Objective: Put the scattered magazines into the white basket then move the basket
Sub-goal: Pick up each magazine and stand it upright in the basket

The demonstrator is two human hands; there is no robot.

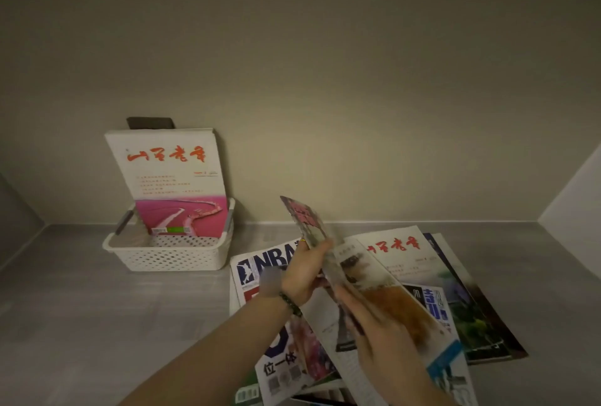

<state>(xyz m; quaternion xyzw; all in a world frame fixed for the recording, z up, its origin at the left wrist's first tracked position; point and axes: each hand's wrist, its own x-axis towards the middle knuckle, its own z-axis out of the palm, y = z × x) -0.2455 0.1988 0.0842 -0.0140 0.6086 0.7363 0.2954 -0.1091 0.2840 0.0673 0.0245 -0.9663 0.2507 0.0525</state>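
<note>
basket (169, 256) left, 1 magazine (172, 178) upright in it | magazine pile (422, 292) right, on floor (81, 308)

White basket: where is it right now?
In the head view, the white basket sits left of the magazine pile, against the back wall, with one magazine upright inside.

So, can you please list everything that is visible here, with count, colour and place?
basket: one, white, perforated, on the grey surface at left, near the wall.
magazine in basket: one, white and pink cover with red title, standing upright, leaning back toward the wall.
dark object: one, dark, behind that magazine; cannot tell what it is.
held magazine: one, blurred, gripped above the pile.
pile of magazines: several, mixed colours, overlapping at right; exact number unclear.
bracelet: one, dark beads, on left wrist.
left hand: holding the magazine.
right hand: holding the same magazine.
</note>
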